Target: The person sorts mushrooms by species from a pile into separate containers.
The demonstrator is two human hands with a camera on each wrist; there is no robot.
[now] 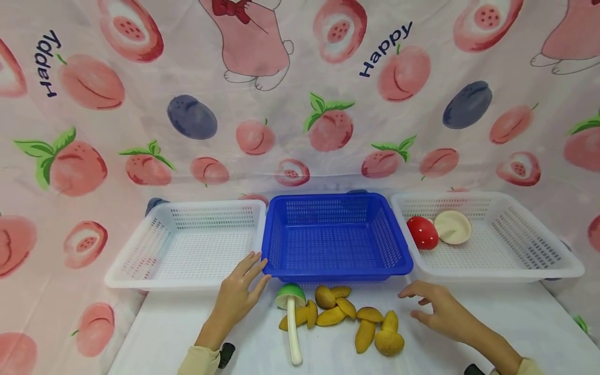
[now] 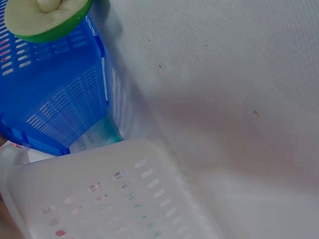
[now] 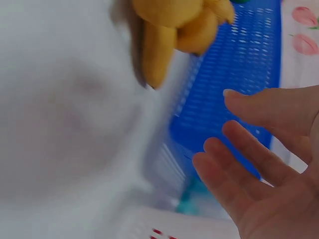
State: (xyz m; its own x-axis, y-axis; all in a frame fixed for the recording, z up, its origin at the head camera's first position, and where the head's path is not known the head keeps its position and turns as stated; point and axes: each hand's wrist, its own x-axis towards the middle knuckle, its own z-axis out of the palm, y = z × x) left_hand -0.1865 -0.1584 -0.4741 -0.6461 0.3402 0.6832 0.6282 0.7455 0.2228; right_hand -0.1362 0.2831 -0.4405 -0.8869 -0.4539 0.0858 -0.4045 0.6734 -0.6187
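My left hand (image 1: 238, 291) hovers by the front left corner of the blue basket (image 1: 337, 272), fingers extended and holding nothing. Just right of it lies a toy mushroom with a green cap and long white stem (image 1: 292, 333), partly over a brown toy mushroom (image 1: 302, 314). Several more brown mushrooms lie in front of the blue basket, among them an upright-capped one (image 1: 365, 333) and one with its cap toward me (image 1: 389, 341). To their right, my right hand (image 1: 438, 310) is empty with loosely bent fingers; the right wrist view shows its fingers (image 3: 249, 154) apart.
A white basket (image 1: 183, 284) stands left of the blue one. Another white basket (image 1: 497, 274) at right holds a red, white-dotted mushroom cap (image 1: 423, 233) and a cream piece (image 1: 452, 227). Behind them hangs a fruit-printed cloth (image 1: 290, 120). The table (image 1: 328, 359) is white.
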